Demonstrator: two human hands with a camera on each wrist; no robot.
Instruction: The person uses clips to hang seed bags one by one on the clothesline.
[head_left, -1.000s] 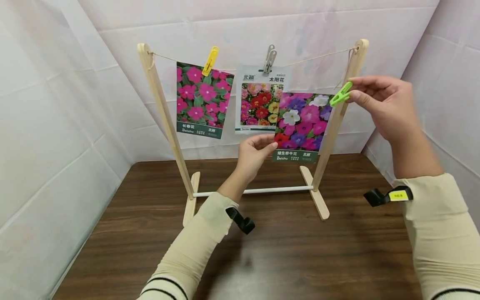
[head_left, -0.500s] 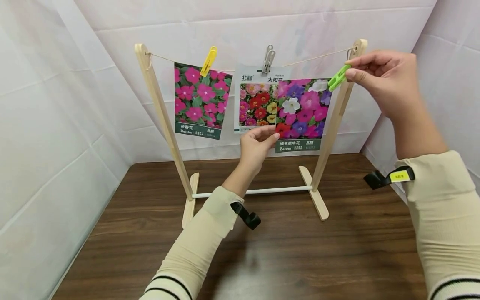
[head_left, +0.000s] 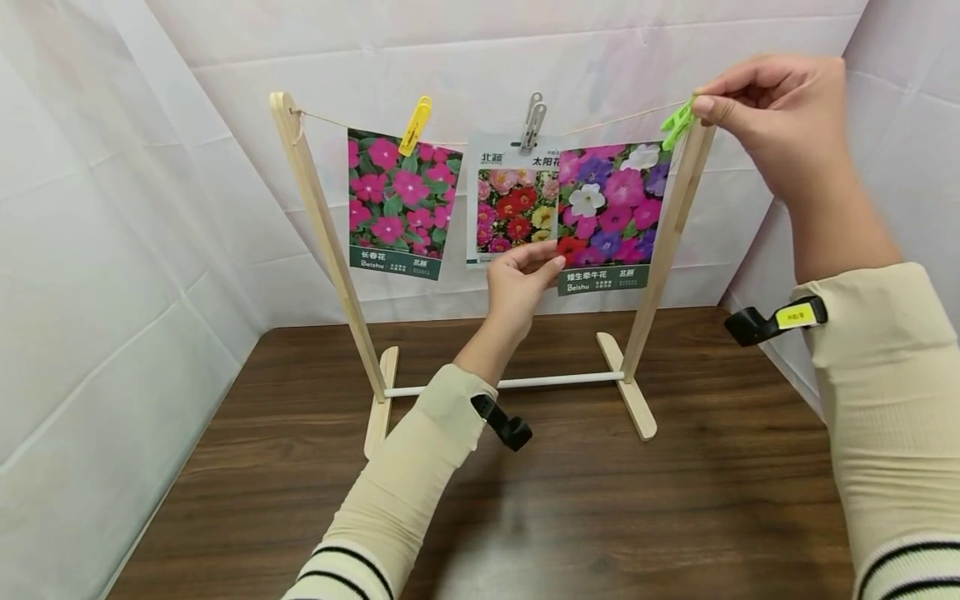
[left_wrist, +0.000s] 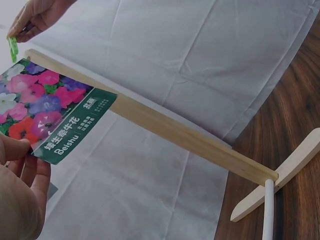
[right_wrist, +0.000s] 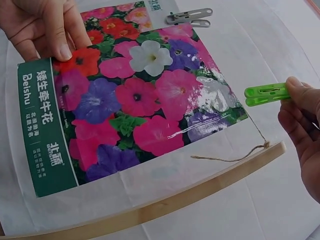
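Note:
A flower seed packet (head_left: 611,208) with purple, pink and white blooms hangs in front of the string (head_left: 600,125) of a wooden rack (head_left: 671,233). My left hand (head_left: 551,262) pinches its lower left corner, as the left wrist view shows around that hand (left_wrist: 17,160) and packet (left_wrist: 50,115). My right hand (head_left: 701,98) pinches a green clip (head_left: 677,123) at string height by the right post's top. In the right wrist view the green clip (right_wrist: 267,94) points at the packet's (right_wrist: 130,105) upper corner; whether it bites the packet is unclear.
Two other packets hang on the string: a pink-flower packet (head_left: 401,204) under a yellow clip (head_left: 415,125) and a white-topped packet (head_left: 513,208) under a grey clip (head_left: 532,121). The rack stands on a brown table (head_left: 600,517), with white sheets behind and at both sides.
Both hands have risen, lifting the packet and the green clip from below the string up to string level beside the right post.

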